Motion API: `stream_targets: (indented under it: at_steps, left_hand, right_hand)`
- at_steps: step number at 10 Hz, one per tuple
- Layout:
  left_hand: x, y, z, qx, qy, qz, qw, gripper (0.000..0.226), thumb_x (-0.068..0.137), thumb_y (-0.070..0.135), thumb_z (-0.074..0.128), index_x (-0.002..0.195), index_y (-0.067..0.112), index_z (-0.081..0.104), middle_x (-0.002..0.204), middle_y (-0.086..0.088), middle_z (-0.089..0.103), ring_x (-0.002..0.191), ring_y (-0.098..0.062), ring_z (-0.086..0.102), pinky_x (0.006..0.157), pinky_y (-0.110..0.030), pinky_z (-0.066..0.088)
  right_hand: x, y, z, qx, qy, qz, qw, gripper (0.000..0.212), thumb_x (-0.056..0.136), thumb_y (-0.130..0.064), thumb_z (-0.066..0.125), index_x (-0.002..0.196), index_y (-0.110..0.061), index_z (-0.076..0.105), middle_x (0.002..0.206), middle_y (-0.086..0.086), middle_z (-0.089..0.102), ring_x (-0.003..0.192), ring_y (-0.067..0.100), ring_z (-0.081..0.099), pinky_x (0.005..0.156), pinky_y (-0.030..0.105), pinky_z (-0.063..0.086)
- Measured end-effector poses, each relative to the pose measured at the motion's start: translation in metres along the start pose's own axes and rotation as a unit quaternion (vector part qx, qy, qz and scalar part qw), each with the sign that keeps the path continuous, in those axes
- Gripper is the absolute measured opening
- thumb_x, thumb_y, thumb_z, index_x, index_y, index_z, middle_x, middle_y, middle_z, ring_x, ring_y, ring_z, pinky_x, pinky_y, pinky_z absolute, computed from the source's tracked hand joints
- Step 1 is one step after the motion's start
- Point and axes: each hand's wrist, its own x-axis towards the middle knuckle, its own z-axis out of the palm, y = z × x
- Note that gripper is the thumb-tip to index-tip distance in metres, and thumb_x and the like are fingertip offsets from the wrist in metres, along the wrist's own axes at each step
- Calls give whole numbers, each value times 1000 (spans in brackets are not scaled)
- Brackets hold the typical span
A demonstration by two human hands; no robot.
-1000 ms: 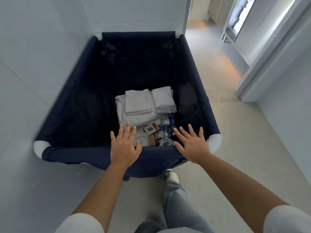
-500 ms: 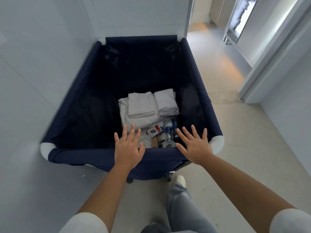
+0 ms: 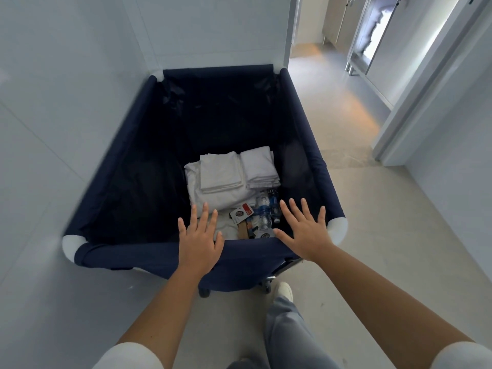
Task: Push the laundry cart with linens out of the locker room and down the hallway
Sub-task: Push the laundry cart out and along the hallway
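A navy fabric laundry cart (image 3: 127, 251) with white corner caps stands in front of me. Folded white linens (image 3: 226, 174) lie at its bottom, with small bottles and packets (image 3: 262, 217) beside them. My left hand (image 3: 199, 241) rests flat on the near rim, fingers spread. My right hand (image 3: 304, 233) lies flat on the same rim near the right corner, fingers spread too. Neither hand curls around the rim.
A white wall (image 3: 53, 129) runs close along the cart's left side and another wall (image 3: 213, 30) stands just beyond its far end. A tiled floor (image 3: 346, 123) leads ahead on the right past a white door frame (image 3: 415, 102). My leg and white shoe (image 3: 283, 290) are behind the cart.
The cart has rolled forward a little with my hands on its rim. The far wall and the doorway have come closer, and my foot has stepped up behind the cart.
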Motion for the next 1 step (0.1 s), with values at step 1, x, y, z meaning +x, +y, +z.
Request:
stream_targets:
  at_steps: [1]
  left_hand:
    - [0,4,-2,-27,-1,-14,1000,69,84,46,5,145,15,18,156,-7,9,143,-28,-2,112,-56,4]
  right_hand:
    - [-2,2,-13,13,22,-1,1000,73,89,-66,17,143,-33,-19,159,-2,-5,144,25,-15,108,56,-15]
